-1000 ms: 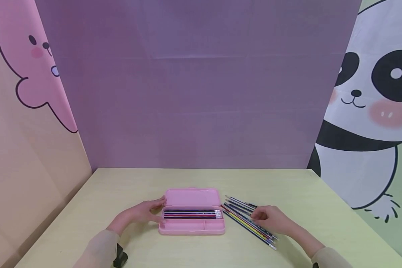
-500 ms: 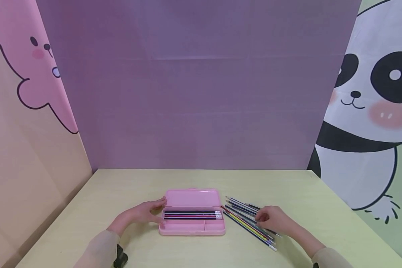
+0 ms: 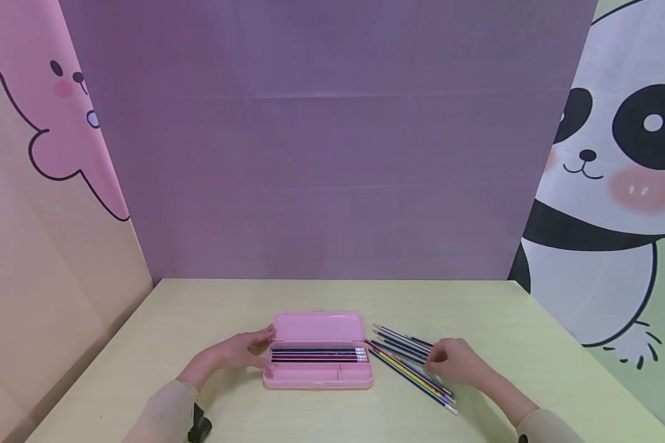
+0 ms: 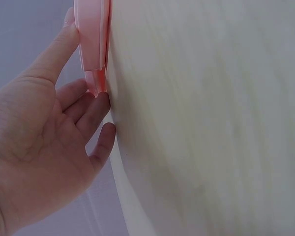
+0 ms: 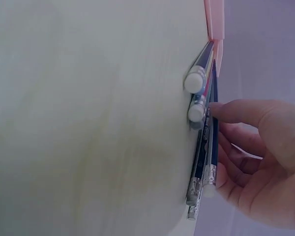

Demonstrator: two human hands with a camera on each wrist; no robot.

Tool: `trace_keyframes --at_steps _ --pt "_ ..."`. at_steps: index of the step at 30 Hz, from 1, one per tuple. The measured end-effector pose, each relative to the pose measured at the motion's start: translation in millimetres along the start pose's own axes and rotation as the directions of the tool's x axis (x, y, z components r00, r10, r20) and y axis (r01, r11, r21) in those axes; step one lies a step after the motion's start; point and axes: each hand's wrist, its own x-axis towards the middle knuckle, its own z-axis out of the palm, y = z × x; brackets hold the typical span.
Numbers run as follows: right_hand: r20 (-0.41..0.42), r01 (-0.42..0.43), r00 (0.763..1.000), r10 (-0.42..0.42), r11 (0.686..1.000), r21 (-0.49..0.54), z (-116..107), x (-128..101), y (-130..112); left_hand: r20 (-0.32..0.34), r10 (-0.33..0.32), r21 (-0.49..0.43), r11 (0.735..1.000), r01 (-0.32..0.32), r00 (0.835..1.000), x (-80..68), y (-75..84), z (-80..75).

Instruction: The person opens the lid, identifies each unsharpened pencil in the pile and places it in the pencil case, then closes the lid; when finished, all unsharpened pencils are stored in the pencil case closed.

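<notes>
An opened pink pencil case (image 3: 299, 375) lies on the table, with several dark and red pencils (image 3: 316, 355) in its long compartment. My left hand (image 3: 238, 352) rests at its left side, fingers at the lid (image 3: 318, 326) and thumb on the base's edge. In the left wrist view the thumb (image 4: 54, 54) lies along the pink case, the other fingers loosely bent near the table. Right of the case, my right hand (image 3: 454, 359) pinches a dark pencil (image 5: 215, 142) from the loose pile. Its thumb (image 5: 236, 111) touches the barrel; the fingertips are partly hidden behind.
Several loose pencils (image 3: 407, 369), striped, yellow and dark, fan out beside the case, their eraser ends towards the front right. A pale wooden table (image 3: 227, 301) bears everything. Behind it hangs a purple backdrop (image 3: 332, 154), with cartoon-printed walls at both sides.
My right hand has shifted slightly to the right over the pile, and a pencil end that stuck out below it no longer shows. My left hand and the case stay in place.
</notes>
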Motion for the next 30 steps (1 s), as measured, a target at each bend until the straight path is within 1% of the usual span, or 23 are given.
trace_keyframes --at_steps 2,10,15,21,26,30 --pt "-0.015 0.012 1.0 -0.012 1.0 -0.001 -0.4 -0.1 -0.5 0.003 0.002 0.001 1.0 -0.002 1.0 -0.1 0.1 -0.2" --pt "-0.035 0.007 0.999 -0.007 1.0 0.016 -3.0 1.5 -2.8 0.002 0.011 -0.004 1.0 -0.011 1.0 -0.9 1.4 -0.5" --pt "-0.085 0.038 0.996 -0.036 0.999 0.018 -4.0 2.1 -4.7 -0.005 0.0 0.005 1.0 0.0 1.0 0.2 0.7 -0.1" --pt "-0.141 0.055 0.989 -0.049 0.998 0.037 -4.9 3.2 -7.7 -0.009 -0.011 0.007 1.0 0.011 1.0 0.4 1.0 0.3" --pt "-0.193 0.038 0.981 -0.033 0.999 0.024 -3.9 6.6 -9.1 -0.01 -0.019 0.006 1.0 0.019 1.0 -0.3 2.2 0.3" --pt "-0.212 0.014 0.977 -0.005 0.999 0.041 -3.9 8.7 -12.3 -0.009 -0.038 -0.003 0.999 0.038 0.999 -0.5 2.4 0.9"
